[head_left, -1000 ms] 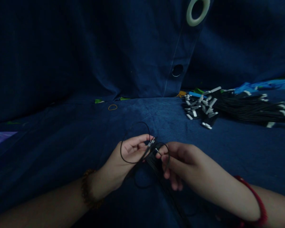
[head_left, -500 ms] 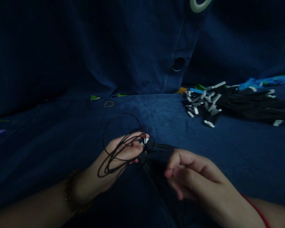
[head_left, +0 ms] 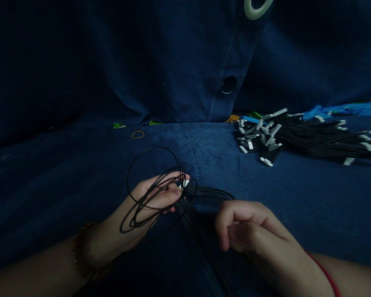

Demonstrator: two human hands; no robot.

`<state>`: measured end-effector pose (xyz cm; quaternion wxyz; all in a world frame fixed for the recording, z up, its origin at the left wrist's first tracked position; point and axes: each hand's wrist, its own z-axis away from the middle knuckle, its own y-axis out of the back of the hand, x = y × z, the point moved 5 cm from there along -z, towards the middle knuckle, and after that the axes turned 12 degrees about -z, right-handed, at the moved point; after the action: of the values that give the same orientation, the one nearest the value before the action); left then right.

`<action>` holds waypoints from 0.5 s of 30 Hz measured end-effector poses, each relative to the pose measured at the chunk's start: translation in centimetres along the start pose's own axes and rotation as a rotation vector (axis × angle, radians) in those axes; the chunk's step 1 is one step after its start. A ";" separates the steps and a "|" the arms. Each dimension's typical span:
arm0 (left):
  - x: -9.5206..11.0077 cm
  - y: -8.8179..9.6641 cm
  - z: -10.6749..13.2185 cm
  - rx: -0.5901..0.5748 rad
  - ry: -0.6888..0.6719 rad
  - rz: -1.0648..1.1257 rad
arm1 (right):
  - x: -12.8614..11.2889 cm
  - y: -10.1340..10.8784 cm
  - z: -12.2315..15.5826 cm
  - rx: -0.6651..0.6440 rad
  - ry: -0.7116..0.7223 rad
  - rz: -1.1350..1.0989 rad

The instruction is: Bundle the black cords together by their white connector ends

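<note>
My left hand (head_left: 156,196) is closed on a bundle of thin black wires at a white connector (head_left: 184,184), pinched between thumb and fingers. Several loose loops of black wire (head_left: 136,203) hang over the back of this hand and its thumb. From the connector, one bunch of black wires (head_left: 212,191) runs right and passes behind the curled fingers of my right hand (head_left: 250,227). This hand is closed, with its index finger bent down beside the thumb; its grip on the wires is partly hidden. Other dark strands (head_left: 188,220) drop away below the connector.
A pile of black cables (head_left: 315,138) with white connectors (head_left: 266,161) lies at the right, near blue cables (head_left: 352,108). A yellow rubber band (head_left: 138,134) rests on the blue cloth (head_left: 204,156). More orange-yellow bands (head_left: 233,119) lie by the hanging blue curtain (head_left: 173,62).
The view has shifted slightly. My right hand's fingers have curled in more, and the wires between the hands now bow in a curve. My left hand keeps its hold.
</note>
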<state>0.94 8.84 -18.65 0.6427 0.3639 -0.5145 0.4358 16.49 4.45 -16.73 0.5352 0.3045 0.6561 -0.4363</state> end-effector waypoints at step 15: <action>0.0 -0.1 0.1 0.009 0.029 0.017 | 0.1 0.0 -0.1 -0.018 0.064 0.076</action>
<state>0.99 8.74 -18.69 0.6446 0.3563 -0.5063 0.4486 16.44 4.56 -16.84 0.5330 0.3380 0.6646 -0.3999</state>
